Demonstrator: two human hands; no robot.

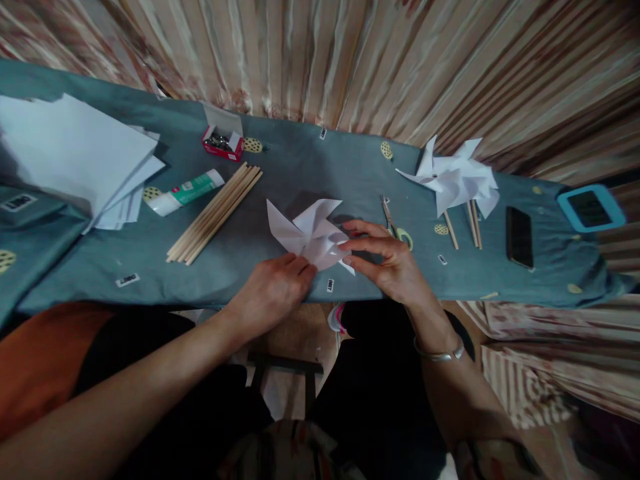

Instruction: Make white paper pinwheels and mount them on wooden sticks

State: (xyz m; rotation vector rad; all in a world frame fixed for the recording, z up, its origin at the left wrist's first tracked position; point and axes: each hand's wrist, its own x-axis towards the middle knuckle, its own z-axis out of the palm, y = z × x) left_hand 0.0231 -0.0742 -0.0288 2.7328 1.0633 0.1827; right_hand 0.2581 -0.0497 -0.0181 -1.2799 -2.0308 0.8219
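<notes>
A white paper pinwheel is between my two hands, just above the near part of the cloth-covered table. My left hand grips its lower edge with the fingers closed. On its right side, my right hand has its fingers apart and curved, with fingertips at a paper blade. Whether those fingertips pinch the paper or only touch it is hard to make out. Scissors with a green handle lie just beyond my right hand. A bundle of wooden sticks rests left of the pinwheel.
Several finished-looking pinwheels on sticks lie at the right, beside a black phone and a blue-framed device. At the left are stacked white paper, a glue stick and a red box of small metal pieces.
</notes>
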